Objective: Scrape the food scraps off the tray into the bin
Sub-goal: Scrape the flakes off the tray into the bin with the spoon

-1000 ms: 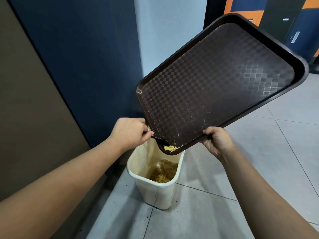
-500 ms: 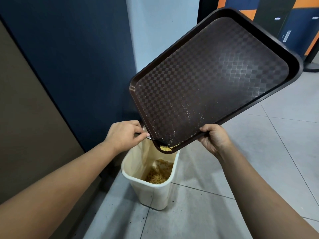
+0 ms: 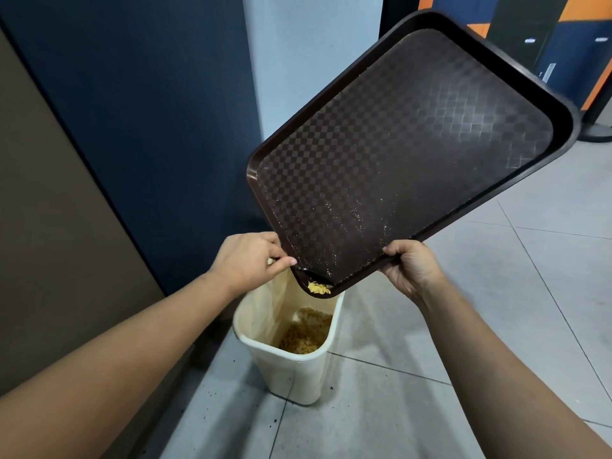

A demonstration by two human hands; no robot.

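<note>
From my head view the brown checkered tray [image 3: 407, 154] fills most of the frame from centre toward 1 o'clock, tilted steeply with its lowest corner at about 6 o'clock of itself, hanging directly over the bin [image 3: 291, 366]. Its far corner at 2 o'clock shows whole, but glare washes out the pattern there. Fine pale crumbs streak the lower part of the tray surface.

The cream bin stands on the grey tiled floor [image 3: 496, 326] below centre, at about 6 o'clock. The tray corner hides its back rim. I see yellow-brown scraps in its bottom [image 3: 304, 336]; how deep, I can't tell.

My right hand [image 3: 410, 273] grips the tray's lower long edge, at 4 o'clock from the bin, thumb curled over the rim and the fingers hidden underneath.

My left hand [image 3: 248, 263], at 9 o'clock from the tray's low corner, pinches a dark utensil [image 3: 311, 274], thumb and curled fingers closed on its handle. The handle is mostly hidden in the hand; spoon or scraper, can't tell. Its tip lies in the low corner.

A small clump of yellow food scraps [image 3: 319, 288] sits right at that corner's lip, touching the utensil tip, above the bin opening.

Dark specks dot the floor around the bin's base.
</note>
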